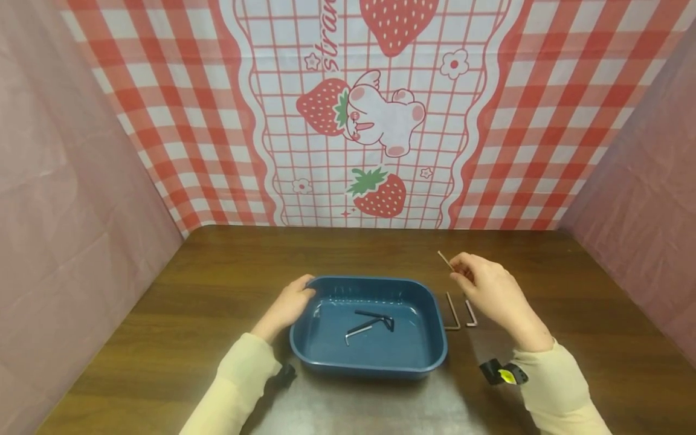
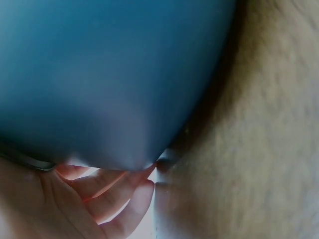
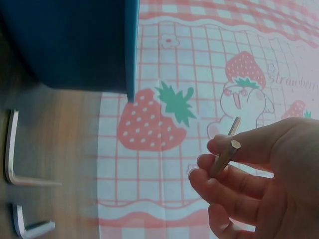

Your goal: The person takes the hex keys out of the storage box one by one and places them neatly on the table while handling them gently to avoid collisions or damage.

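Observation:
My left hand [image 1: 285, 309] grips the back left corner of a blue plastic basin [image 1: 368, 370]. In the left wrist view its fingers [image 2: 112, 199] reach round the outer wall. Inside the basin lie black hex keys [image 1: 365, 325] crossing each other and a silver hex key [image 1: 357, 331]. Raised above the table to the right of the basin, my right hand [image 1: 493, 293] pinches a brass-coloured hex key [image 3: 224, 160] between thumb and fingers. Its long arm [image 1: 444, 260] points away to the back left in the head view.
On the wooden table [image 1: 228, 260], right of the basin, lie a larger hex key [image 1: 452, 311] and a smaller one [image 1: 470, 314] side by side. A strawberry-print cloth [image 1: 380, 169] hangs behind the table, with pink cloths [image 1: 70, 199] at the sides.

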Demonstrator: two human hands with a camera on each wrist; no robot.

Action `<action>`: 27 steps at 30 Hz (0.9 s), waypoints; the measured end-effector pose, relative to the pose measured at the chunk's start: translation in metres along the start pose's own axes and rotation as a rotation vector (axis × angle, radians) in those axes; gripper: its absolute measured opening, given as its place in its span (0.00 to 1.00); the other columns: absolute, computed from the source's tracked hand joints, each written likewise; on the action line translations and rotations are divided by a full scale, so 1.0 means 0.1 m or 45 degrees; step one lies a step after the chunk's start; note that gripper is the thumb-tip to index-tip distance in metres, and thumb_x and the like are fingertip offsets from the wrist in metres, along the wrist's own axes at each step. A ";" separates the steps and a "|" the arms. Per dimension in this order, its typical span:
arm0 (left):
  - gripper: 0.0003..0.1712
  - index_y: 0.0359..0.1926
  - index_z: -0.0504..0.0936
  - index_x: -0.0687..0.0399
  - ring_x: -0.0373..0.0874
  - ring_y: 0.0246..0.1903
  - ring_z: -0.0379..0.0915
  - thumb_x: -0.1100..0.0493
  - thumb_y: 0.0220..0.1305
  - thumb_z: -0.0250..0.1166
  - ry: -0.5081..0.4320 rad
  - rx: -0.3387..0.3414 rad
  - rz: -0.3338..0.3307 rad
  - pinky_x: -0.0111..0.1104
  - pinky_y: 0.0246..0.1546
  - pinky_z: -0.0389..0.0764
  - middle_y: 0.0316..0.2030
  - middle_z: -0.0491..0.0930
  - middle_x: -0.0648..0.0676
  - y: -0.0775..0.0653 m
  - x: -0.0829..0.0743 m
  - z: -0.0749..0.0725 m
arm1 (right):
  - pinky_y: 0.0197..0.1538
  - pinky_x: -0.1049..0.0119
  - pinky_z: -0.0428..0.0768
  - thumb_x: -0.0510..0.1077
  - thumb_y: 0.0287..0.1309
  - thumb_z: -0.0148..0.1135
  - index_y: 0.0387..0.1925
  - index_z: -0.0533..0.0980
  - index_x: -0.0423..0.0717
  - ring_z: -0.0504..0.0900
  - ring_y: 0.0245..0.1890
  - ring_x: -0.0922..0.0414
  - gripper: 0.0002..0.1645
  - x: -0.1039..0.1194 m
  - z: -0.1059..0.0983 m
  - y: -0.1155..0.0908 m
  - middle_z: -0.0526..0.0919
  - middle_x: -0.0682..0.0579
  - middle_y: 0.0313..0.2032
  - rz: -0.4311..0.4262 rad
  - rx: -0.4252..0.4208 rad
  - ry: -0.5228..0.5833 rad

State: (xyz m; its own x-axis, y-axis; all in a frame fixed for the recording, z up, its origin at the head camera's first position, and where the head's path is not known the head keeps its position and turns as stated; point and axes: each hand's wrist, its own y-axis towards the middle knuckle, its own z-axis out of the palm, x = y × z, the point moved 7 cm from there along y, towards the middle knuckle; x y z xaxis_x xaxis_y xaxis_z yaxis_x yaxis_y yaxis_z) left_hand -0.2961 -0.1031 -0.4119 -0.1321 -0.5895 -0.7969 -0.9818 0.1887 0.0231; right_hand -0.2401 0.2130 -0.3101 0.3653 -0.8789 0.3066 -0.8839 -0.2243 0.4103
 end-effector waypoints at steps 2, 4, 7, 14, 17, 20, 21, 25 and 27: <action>0.16 0.48 0.75 0.59 0.49 0.43 0.73 0.62 0.61 0.48 0.005 -0.001 0.008 0.46 0.48 0.71 0.44 0.79 0.57 0.01 0.01 0.00 | 0.24 0.63 0.69 0.40 0.51 0.62 0.35 0.76 0.45 0.73 0.22 0.59 0.08 -0.06 -0.02 0.00 0.78 0.54 0.24 0.045 0.015 -0.027; 0.16 0.47 0.75 0.59 0.48 0.42 0.73 0.62 0.61 0.48 0.006 -0.004 0.010 0.45 0.47 0.71 0.43 0.79 0.57 0.00 0.01 0.00 | 0.23 0.62 0.68 0.41 0.51 0.61 0.35 0.76 0.45 0.72 0.21 0.59 0.08 -0.11 -0.04 -0.01 0.77 0.55 0.22 0.094 0.030 -0.045; 0.16 0.47 0.75 0.58 0.47 0.40 0.74 0.62 0.61 0.48 0.010 -0.006 0.007 0.44 0.45 0.72 0.43 0.79 0.56 0.00 0.02 -0.01 | 0.22 0.62 0.67 0.42 0.50 0.61 0.33 0.76 0.45 0.71 0.20 0.58 0.07 -0.19 -0.05 -0.02 0.76 0.56 0.21 0.151 0.047 -0.062; 0.15 0.47 0.76 0.58 0.47 0.39 0.74 0.62 0.61 0.48 0.017 -0.008 0.005 0.42 0.44 0.73 0.42 0.79 0.57 -0.01 0.03 -0.02 | 0.22 0.59 0.69 0.42 0.49 0.60 0.31 0.76 0.44 0.75 0.22 0.56 0.07 -0.38 -0.03 -0.02 0.78 0.54 0.22 0.192 0.061 -0.069; 0.16 0.47 0.76 0.58 0.48 0.41 0.74 0.62 0.61 0.48 0.020 -0.015 0.009 0.44 0.46 0.72 0.43 0.79 0.57 -0.01 0.02 -0.02 | 0.22 0.59 0.69 0.42 0.49 0.60 0.31 0.76 0.44 0.75 0.23 0.56 0.07 -0.44 -0.01 -0.03 0.78 0.54 0.22 0.210 0.074 -0.067; 0.16 0.47 0.75 0.58 0.49 0.43 0.73 0.62 0.61 0.48 0.019 -0.001 0.013 0.45 0.47 0.71 0.43 0.79 0.57 0.00 0.02 -0.01 | 0.22 0.60 0.68 0.42 0.49 0.60 0.30 0.76 0.44 0.75 0.22 0.56 0.06 -0.50 0.01 -0.06 0.78 0.54 0.22 0.248 0.093 -0.072; 0.16 0.47 0.75 0.58 0.49 0.43 0.73 0.62 0.61 0.48 0.024 0.003 0.017 0.46 0.47 0.71 0.44 0.79 0.57 0.00 0.02 0.00 | 0.22 0.61 0.68 0.43 0.48 0.60 0.29 0.76 0.45 0.74 0.22 0.57 0.06 -0.52 0.02 -0.07 0.77 0.54 0.22 0.262 0.102 -0.074; 0.16 0.48 0.75 0.59 0.49 0.42 0.73 0.62 0.62 0.47 0.011 0.013 0.010 0.45 0.47 0.71 0.43 0.79 0.57 0.00 0.02 0.00 | 0.21 0.62 0.66 0.44 0.49 0.61 0.28 0.75 0.46 0.73 0.21 0.57 0.06 -0.57 0.03 -0.10 0.76 0.55 0.21 0.298 0.123 -0.081; 0.16 0.47 0.75 0.59 0.48 0.41 0.74 0.62 0.61 0.47 0.012 0.004 0.012 0.45 0.46 0.72 0.43 0.79 0.57 -0.01 0.01 -0.01 | 0.20 0.62 0.66 0.45 0.49 0.61 0.28 0.75 0.46 0.73 0.21 0.57 0.06 -0.58 0.04 -0.10 0.76 0.55 0.20 0.306 0.135 -0.086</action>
State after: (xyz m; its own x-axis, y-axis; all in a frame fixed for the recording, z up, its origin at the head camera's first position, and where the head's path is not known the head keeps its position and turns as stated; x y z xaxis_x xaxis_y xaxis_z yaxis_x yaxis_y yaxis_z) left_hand -0.2957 -0.1045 -0.4119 -0.1427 -0.5950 -0.7909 -0.9801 0.1966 0.0290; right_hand -0.2539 0.2649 -0.3351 0.1244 -0.9376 0.3248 -0.9699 -0.0458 0.2393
